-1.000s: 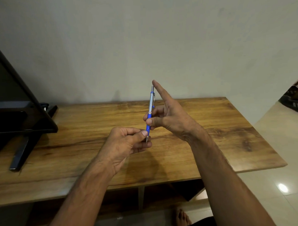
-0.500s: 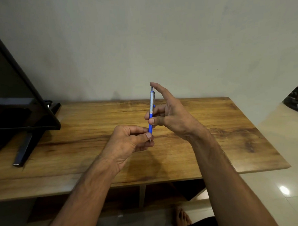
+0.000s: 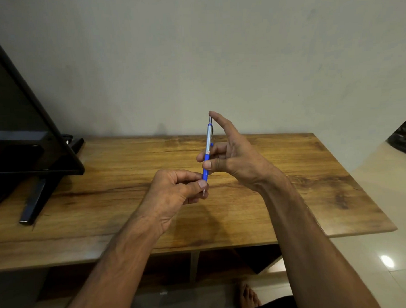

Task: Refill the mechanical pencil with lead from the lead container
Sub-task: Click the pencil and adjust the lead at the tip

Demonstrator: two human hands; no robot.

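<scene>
Your hands are both on the pencil (image 3: 208, 139), which you hold nearly upright in the air above the middle of the counter (image 3: 291, 197), not touching it. Your right hand (image 3: 234, 159) grips the blue lower part between thumb and curled fingers, and its forefinger reaches up so that the tip rests on the push-button at the top. Your left hand (image 3: 173, 191) is curled below, with thumb and forefinger pinched close at the pencil's metal point.

From that hold, you seem to be at the feeding step: button pressed from above, something worked in or steadied at the point. Whether a lead sits between your left fingers cannot be told; it would be too thin to show. The lead container is nowhere in view, neither on the counter nor in a hand, so you cannot judge from this whether lead has been taken from it.

By this reckoning the refill is under way but not proven done. What is left, as far as can be judged: seat the lead fully, let the button go, click to check that lead comes out, and shut the container.

A dark screen (image 3: 24, 137) on its stand sits at the counter's left end.
</scene>
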